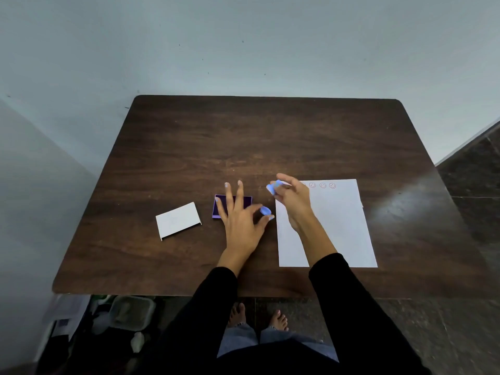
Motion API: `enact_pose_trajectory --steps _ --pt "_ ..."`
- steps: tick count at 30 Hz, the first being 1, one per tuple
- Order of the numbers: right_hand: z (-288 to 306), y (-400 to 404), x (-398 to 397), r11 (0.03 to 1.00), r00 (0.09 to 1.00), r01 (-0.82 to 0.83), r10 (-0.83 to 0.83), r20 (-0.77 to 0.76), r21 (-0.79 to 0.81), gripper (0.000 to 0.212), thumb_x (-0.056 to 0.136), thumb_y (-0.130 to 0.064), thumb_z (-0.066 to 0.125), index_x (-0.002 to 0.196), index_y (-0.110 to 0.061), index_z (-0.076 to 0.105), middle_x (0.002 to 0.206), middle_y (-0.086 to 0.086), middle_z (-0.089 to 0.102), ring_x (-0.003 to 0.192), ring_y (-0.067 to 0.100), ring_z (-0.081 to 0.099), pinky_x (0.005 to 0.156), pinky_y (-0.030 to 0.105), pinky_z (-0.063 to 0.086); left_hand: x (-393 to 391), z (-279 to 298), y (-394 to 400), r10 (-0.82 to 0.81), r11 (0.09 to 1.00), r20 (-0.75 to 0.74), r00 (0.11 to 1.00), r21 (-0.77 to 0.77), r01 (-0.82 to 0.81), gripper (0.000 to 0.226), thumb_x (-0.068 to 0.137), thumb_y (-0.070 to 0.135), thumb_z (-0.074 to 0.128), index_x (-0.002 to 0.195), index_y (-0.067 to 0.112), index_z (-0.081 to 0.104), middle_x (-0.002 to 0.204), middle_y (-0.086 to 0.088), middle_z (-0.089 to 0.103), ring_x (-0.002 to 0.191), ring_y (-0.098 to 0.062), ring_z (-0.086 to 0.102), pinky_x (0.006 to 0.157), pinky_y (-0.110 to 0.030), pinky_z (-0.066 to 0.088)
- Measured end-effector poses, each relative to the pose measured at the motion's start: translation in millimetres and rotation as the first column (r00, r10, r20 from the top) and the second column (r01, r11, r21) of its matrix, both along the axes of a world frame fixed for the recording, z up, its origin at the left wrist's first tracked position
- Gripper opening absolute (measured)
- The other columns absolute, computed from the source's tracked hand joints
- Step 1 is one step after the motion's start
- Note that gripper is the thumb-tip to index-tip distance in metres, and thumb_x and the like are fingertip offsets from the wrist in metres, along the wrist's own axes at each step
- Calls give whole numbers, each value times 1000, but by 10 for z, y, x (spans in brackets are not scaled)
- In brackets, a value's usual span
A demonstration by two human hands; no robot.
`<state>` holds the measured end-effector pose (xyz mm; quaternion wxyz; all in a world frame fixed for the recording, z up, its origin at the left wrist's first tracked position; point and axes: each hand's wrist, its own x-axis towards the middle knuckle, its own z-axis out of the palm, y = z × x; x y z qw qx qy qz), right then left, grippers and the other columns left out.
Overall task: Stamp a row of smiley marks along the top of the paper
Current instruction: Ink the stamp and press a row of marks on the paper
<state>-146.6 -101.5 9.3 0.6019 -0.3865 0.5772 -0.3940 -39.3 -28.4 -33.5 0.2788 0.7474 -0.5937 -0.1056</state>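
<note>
A white sheet of paper (338,226) lies on the dark wooden table (270,136), right of centre. Three red smiley marks (322,185) show along its top edge; my right hand covers the top left corner. My right hand (293,198) holds a small blue stamp (273,187) in its fingertips, tilted, above the table just left of the paper's top corner. My left hand (240,215) rests with spread fingers on the purple ink pad (232,205). A small blue cap (265,211) sits between its thumb and forefinger.
The white lid (178,220) of the ink pad lies to the left of the pad. Under the table's near left corner stand a plastic container (130,312) and other clutter. My bare feet (257,318) are on the tiled floor below.
</note>
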Motion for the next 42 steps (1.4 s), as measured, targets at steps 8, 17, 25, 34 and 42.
enact_pose_trajectory --steps 8,17,25,34,42 --pt "197 -11 -101 917 577 50 -350 738 396 14 88 -1 58 100 4 62 96 20 70 87 28 71 75 32 61 -83 -139 190 -71 996 119 990 66 63 66 77 61 60 131 25 54 160 -11 9 146 -27 -10 114 -48 -16" --pt "176 -3 -10 914 579 5 -334 744 406 19 89 -3 59 107 1 64 110 21 66 100 30 66 78 34 59 460 -73 178 89 983 255 963 135 -126 114 70 78 42 148 -1 14 159 -18 4 147 -26 -11 119 -38 -12" --pt "127 -27 99 903 609 -42 -316 727 427 16 89 -1 58 104 2 62 102 19 69 103 27 65 77 35 60 462 -180 167 99 961 289 952 220 -167 104 76 71 41 146 -3 21 158 -21 11 148 -29 -7 118 -40 -13" --pt "30 14 145 855 669 1 -386 635 518 33 79 -16 72 108 -1 65 87 14 73 80 18 70 61 23 59 511 -241 131 150 951 269 951 225 -213 110 71 82 37 147 5 21 159 -18 11 148 -28 -4 116 -41 -14" --pt "-175 138 428 992 958 -1 -36 -286 -129 34 74 -21 78 106 -13 67 93 3 71 83 11 65 79 24 53 500 -233 152 140 959 252 958 205 -194 108 72 79 40 147 2 21 157 -21 14 148 -31 5 120 -44 -3"
